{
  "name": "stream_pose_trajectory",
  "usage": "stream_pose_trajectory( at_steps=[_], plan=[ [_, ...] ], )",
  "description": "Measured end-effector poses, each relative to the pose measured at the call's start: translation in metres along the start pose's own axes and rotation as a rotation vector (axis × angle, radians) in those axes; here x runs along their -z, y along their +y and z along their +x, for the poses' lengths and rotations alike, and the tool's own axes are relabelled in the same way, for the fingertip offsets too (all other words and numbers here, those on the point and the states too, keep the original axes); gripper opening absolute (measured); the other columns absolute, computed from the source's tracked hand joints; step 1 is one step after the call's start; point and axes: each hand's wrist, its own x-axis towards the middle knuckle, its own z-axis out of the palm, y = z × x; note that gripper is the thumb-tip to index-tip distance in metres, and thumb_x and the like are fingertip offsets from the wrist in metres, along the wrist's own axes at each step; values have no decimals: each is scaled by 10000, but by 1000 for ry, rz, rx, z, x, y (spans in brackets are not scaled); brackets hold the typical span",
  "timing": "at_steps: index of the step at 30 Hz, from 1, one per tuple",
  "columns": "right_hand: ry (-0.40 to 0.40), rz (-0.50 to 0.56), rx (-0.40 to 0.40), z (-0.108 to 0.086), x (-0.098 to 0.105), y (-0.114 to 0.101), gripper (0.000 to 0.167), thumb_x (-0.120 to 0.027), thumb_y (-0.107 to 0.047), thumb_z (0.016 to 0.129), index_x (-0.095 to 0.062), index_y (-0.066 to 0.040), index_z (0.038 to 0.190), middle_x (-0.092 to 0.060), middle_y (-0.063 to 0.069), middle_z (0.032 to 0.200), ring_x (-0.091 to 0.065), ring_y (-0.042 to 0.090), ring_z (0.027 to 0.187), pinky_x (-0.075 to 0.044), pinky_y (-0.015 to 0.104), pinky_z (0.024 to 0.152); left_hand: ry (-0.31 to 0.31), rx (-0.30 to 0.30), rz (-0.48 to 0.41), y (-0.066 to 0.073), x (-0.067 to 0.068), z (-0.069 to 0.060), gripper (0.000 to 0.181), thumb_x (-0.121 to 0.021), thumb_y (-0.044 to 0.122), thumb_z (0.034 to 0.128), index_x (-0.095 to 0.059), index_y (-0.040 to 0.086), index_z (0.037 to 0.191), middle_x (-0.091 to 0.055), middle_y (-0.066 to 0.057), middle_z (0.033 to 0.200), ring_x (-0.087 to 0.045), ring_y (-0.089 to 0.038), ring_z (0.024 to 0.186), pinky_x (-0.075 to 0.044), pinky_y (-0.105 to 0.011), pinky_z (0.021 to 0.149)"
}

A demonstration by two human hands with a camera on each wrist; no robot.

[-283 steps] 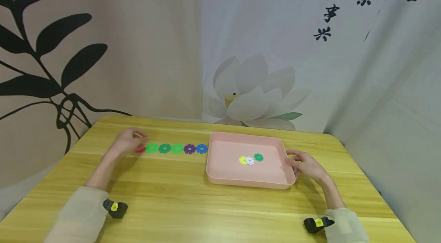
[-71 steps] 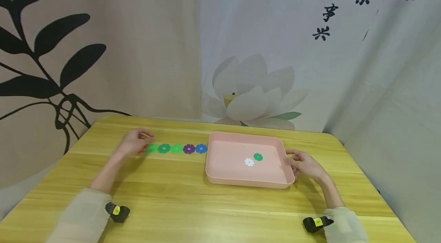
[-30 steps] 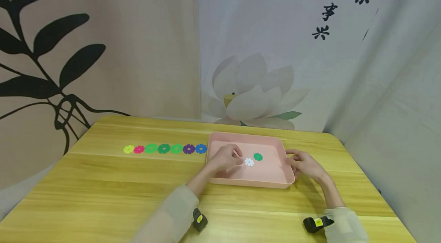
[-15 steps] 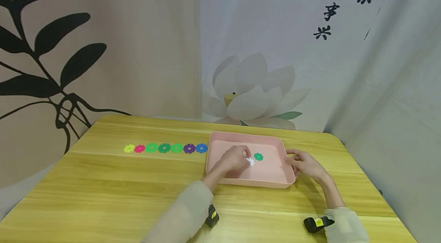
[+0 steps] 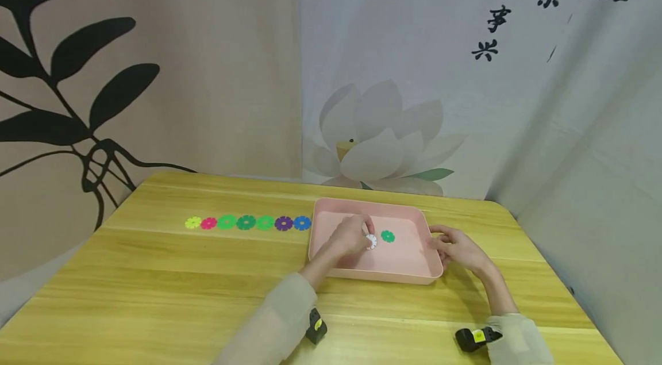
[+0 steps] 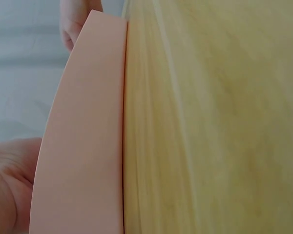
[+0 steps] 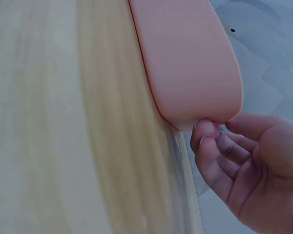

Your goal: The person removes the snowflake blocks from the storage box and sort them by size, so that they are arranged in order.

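In the head view my left hand (image 5: 351,235) is inside the pink tray (image 5: 403,264), its thumb and fingers pinching a white snowflake disc (image 5: 372,242), which they partly cover. A green snowflake disc (image 5: 388,236) lies flat on the tray floor just to the right. My right hand (image 5: 460,247) holds the tray's right end; the right wrist view shows its thumb at the rim and curled fingers (image 7: 207,151) against the outer wall. From the left wrist, the tray wall (image 6: 83,126) hides the fingertips of my left hand (image 6: 12,185).
Left of the tray, several snowflake discs form a straight row on the wooden table (image 5: 181,296), from a yellow disc (image 5: 193,222) past a pink disc (image 5: 209,223) to a blue disc (image 5: 302,223) beside the tray wall. A printed curtain (image 5: 233,66) hangs behind the table.
A yellow disc has left the tray and now ends the row on the left. My left hand has come back into the tray and taken hold of the white disc. The right hand stays put.
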Motion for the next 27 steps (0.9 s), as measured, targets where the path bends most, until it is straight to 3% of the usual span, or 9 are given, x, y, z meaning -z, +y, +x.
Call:
stream_pose_trajectory(
  at_steps=[8,16,22,27],
  plan=[
    [6,-10,-2,0,0,0,540,-533,-123,1058,-314,166,1458,-575,108,785,-577,177,586,-553,324,573,72,-66,-149,-5,18,-4,87,-643,10,966,-640,97,969,-608,-80,916,-551,-187,825,-496,-264,689],
    [-4,-9,3,-1,0,0,554,-531,-111,1056,-291,174,1465,-556,99,780,-576,179,587,-561,347,580,132,-151,-227,-15,42,-11,70,-660,-38,935,-672,9,986,-609,-87,845,-572,-162,730,-561,-267,636],
    [-8,-7,8,-1,-1,0,551,-525,-102,1057,-284,179,1465,-556,100,788,-572,173,583,-560,335,570,150,-99,-297,-29,66,-20,101,-655,-32,945,-659,-6,1042,-596,-109,858,-623,-188,719,-603,-445,747],
    [-11,-2,10,-1,0,-1,553,-524,-97,1056,-279,182,1465,-559,99,774,-569,170,583,-562,336,566,193,-69,-302,-47,85,-24,132,-661,-13,949,-664,0,1081,-602,-117,863,-646,-210,711,-599,-429,742]
  ],
)
